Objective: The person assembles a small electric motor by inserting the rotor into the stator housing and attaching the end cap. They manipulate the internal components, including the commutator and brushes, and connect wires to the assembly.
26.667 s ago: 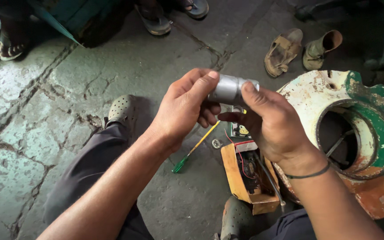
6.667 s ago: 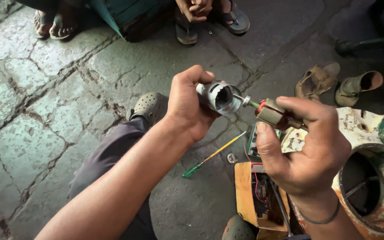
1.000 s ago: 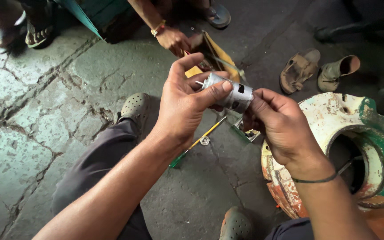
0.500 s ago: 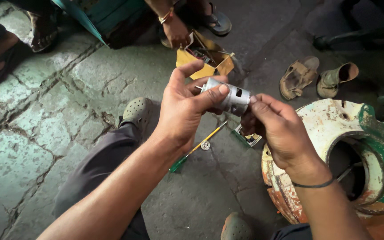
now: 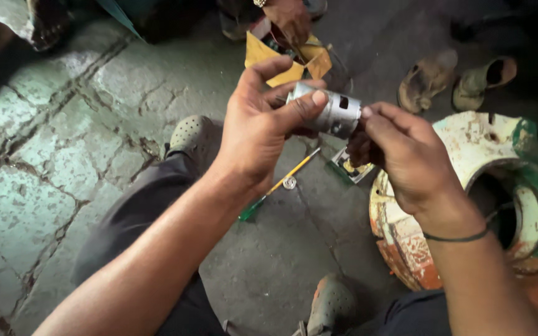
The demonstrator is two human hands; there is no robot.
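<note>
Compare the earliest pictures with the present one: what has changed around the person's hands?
The orange box once by the right knee now lies farther off under another person's hand. The rotor drawn out earlier is back inside the metal motor can. Unchanged: left hand and right hand grip the can; screwdriver on the floor.

The floor (image 5: pixel 94 124) is cracked grey stone slabs on the left and darker rough concrete on the right. On it lie a screwdriver (image 5: pixel 278 185) with a yellow shaft and green handle, a small metal washer (image 5: pixel 289 183) just beside it, and a small green circuit board (image 5: pixel 351 168). Farther off rest 2 worn sandals (image 5: pixel 456 78). A round, rusted white-and-green metal housing (image 5: pixel 499 205) sits at right.
</note>
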